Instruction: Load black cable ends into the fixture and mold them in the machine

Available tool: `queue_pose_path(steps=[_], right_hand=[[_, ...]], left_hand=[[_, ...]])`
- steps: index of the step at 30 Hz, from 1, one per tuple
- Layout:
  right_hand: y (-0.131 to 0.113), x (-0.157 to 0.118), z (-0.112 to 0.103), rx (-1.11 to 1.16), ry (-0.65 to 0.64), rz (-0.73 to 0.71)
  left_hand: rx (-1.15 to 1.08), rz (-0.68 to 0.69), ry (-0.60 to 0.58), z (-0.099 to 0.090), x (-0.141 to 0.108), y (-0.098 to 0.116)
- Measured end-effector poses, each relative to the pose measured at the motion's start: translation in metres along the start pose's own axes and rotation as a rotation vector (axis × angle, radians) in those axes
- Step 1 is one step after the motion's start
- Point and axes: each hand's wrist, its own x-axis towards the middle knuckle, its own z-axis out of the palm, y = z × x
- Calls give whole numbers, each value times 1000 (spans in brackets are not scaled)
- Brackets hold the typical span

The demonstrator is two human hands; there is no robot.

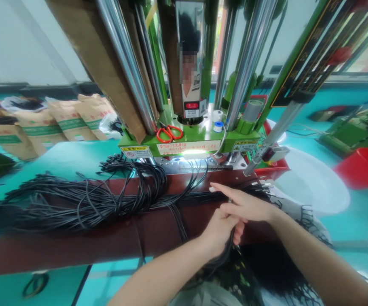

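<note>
Thin black sheathed cables [107, 204], seen from the head camera: a long heap on a flat reddish-brown board [91, 248], thickest at the left, thinning toward the right. Long axis runs left to right, along the board. Bulk of the heap lies ahead and to the left of both hands; the thin stretch passes just beyond the outstretched fingers and shows again past them, among pale ends. A few strands bend up toward the lit white lamp bar [195, 154] under the machine's front edge.

Left bare hand [220, 231]: curled tight, knuckles up, grasping a dark cable bunch [223, 253] that hangs down toward the lap. This bunch slants away from the line of the heap.

Right bare hand [242, 206]: laid across the top of the left, touching it, fingers pointing left. Something whitish at a fingertip; from here I cannot tell whether it is held or worn, nor whether that hand pinches anything. Of the two, the right is nearer the cables on the board; the left sits lower, closer to the body.

Beyond: green metal press with steel columns [139, 140], red-handled scissors [172, 138] on its ledge. Right side, wide white round tub [333, 199] and red plastic bucket [362, 168]. Far left, brown paper sacks [66, 114].
</note>
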Motion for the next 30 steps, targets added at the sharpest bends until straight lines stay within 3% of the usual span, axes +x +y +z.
queue_pose_path(steps=[4,7,9,12,16,20,24,26,28,30], right_hand=[[11,19,-7,-167,7,-32],[36,46,-17,-468,282,35],[54,63,-21,-674,391,121],[72,79,-20,-764,370,187],[70,80,-18,-743,267,233],[53,56,-20,-573,141,285],[44,12,-8,-295,88,374],[45,-9,8,74,162,382],[47,-25,26,495,315,355],[49,-33,41,731,464,315]], left_hand=[[-92,-26,6,-9,2,7],[-137,82,114,-20,5,16],[-141,140,188,-27,8,19],[-127,170,254,-33,9,18],[-40,205,333,-36,10,12],[40,201,367,-38,10,9],[169,182,340,-37,11,3],[257,214,305,-35,13,-3],[358,258,260,-32,14,-9],[452,295,222,-29,16,-14]])
